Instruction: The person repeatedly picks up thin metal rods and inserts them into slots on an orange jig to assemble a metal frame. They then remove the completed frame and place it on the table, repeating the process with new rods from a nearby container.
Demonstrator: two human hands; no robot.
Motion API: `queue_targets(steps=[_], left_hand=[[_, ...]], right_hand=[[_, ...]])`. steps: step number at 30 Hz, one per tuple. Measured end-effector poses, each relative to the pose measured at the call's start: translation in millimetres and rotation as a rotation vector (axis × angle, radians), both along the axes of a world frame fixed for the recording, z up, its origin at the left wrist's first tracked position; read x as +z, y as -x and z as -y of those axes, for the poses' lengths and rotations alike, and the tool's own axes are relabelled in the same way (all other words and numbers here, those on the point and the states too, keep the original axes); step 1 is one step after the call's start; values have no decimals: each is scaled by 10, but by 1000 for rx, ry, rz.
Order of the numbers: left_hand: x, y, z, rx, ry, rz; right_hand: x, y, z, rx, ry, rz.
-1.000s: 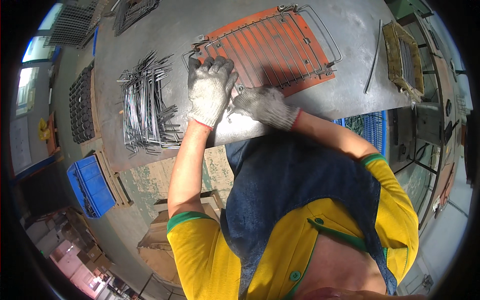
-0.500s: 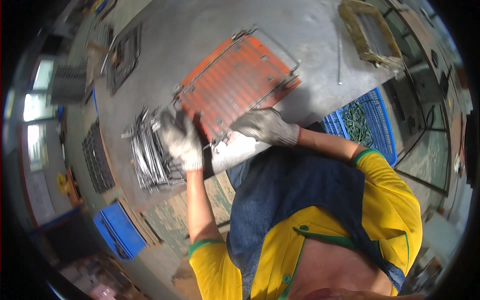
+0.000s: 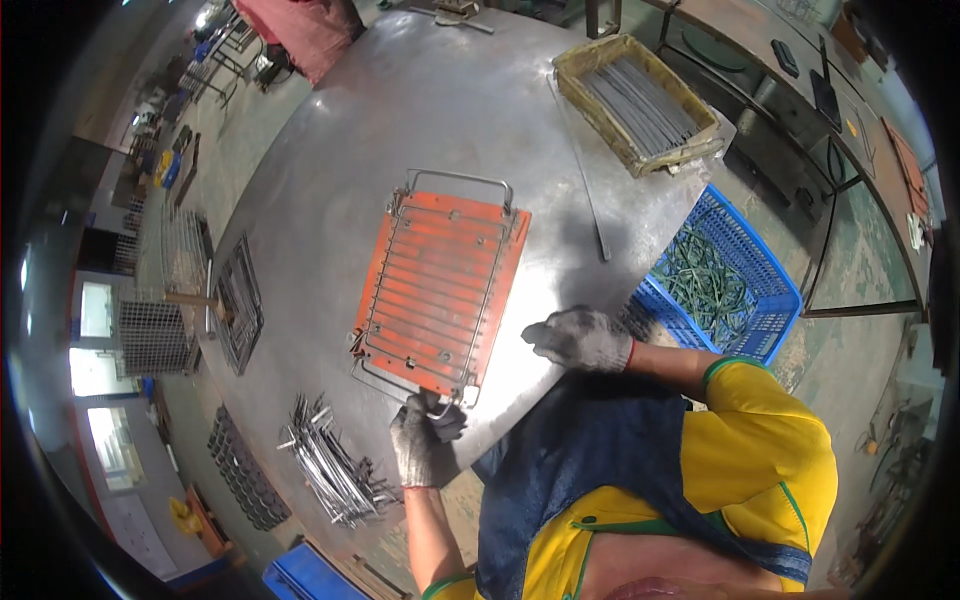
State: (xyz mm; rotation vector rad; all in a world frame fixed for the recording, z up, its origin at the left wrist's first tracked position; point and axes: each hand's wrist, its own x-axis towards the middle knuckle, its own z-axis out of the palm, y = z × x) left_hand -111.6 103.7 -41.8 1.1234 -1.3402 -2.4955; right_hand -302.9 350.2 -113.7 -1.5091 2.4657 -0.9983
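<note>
An orange ridged plate [image 3: 430, 290] lies on the metal table, carrying a wire rack of parallel rods with a bent handle loop [image 3: 465, 177] at its far end. Another loop is at its near end. My gloved left hand [image 3: 418, 440] is at that near end, its fingers closed round the loop beside the plate's corner. To the right of the plate, my gloved right hand [image 3: 585, 340] hovers over the table's near edge, apart from the plate. Its fingers point left, loosely stretched, and no object shows in them. Left of my left hand lies a pile of thin metal rods [image 3: 335, 465].
A yellowish tray [image 3: 570, 75] of grey rods stands at the far right, with a long thin rod [image 3: 590, 195] beside it. A blue crate [image 3: 775, 300] of green strips is off the table's right edge. Dark metal frames [image 3: 238, 305] lie at left. A person in a pink garment [image 3: 310, 35] is beyond.
The orange plate and rack have turned to lie lengthwise away from me. My right hand has come off the plate and moved right; my left hand has moved onto the near loop.
</note>
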Motion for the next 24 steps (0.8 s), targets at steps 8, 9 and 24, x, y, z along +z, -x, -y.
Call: queue_targets(steps=[8,9,24], left_hand=[[-5,1799,-438,79,11,-147],[-41,2039,-387,13,68,-120],[-246,405,-359,-344,1839,212]], right_hand=[[76,24,12,12,-118,-42],[92,20,10,10,-85,21],[-22,46,255,-54,92,-17]])
